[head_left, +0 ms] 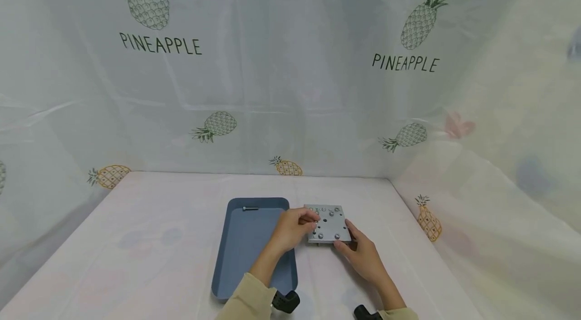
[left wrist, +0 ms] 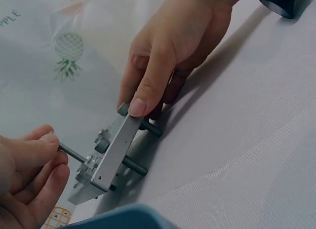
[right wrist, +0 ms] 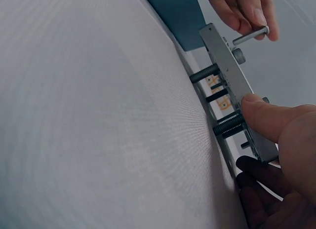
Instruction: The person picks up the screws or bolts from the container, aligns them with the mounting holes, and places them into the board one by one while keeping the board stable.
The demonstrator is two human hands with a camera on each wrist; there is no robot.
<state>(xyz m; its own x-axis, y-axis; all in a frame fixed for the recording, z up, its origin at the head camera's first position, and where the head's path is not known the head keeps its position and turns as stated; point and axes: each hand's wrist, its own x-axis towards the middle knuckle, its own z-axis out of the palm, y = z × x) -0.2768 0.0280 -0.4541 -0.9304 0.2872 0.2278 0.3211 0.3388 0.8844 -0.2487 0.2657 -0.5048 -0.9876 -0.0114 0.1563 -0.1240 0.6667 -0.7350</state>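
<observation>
A square metal plate (head_left: 328, 223) stands on the white table, raised on several bolts whose threaded shafts (right wrist: 228, 125) stick out beneath it. My left hand (head_left: 312, 219) pinches a silver bolt (left wrist: 72, 152) at the plate's left edge (left wrist: 111, 157); the bolt's shaft points at the plate's top face. In the right wrist view the same bolt (right wrist: 250, 36) hangs just above the plate (right wrist: 232, 86). My right hand (head_left: 342, 244) grips the plate's near right corner, thumb (left wrist: 142, 104) on the top edge and fingers underneath.
A blue tray (head_left: 254, 249) lies left of the plate, with one loose bolt (head_left: 249, 208) at its far end. Pineapple-print sheeting walls in the table at the back and on both sides. Black wrist mounts (head_left: 286, 301) show at the near edge.
</observation>
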